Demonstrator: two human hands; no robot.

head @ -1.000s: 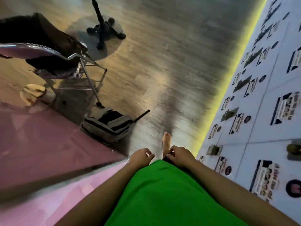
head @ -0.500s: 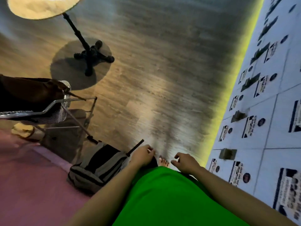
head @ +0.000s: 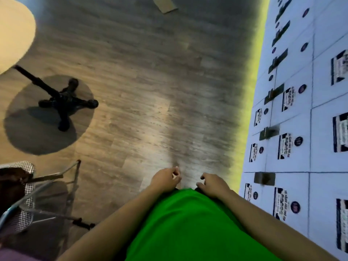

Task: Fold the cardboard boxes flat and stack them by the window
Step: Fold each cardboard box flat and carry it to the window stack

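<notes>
At the far edge of the grey wood-plank floor (head: 150,81) lies a flat brown cardboard piece (head: 165,5), well apart from both hands. The left hand (head: 165,178) and right hand (head: 211,183) hang before a green shirt (head: 184,223), each grip loosely curled, holding nothing.

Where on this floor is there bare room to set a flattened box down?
The grey wood-plank floor is bare between the black four-footed table base and the white locker wall, up to the flat brown cardboard piece. It is crowded at lower left around the metal-framed mesh chair.
</notes>
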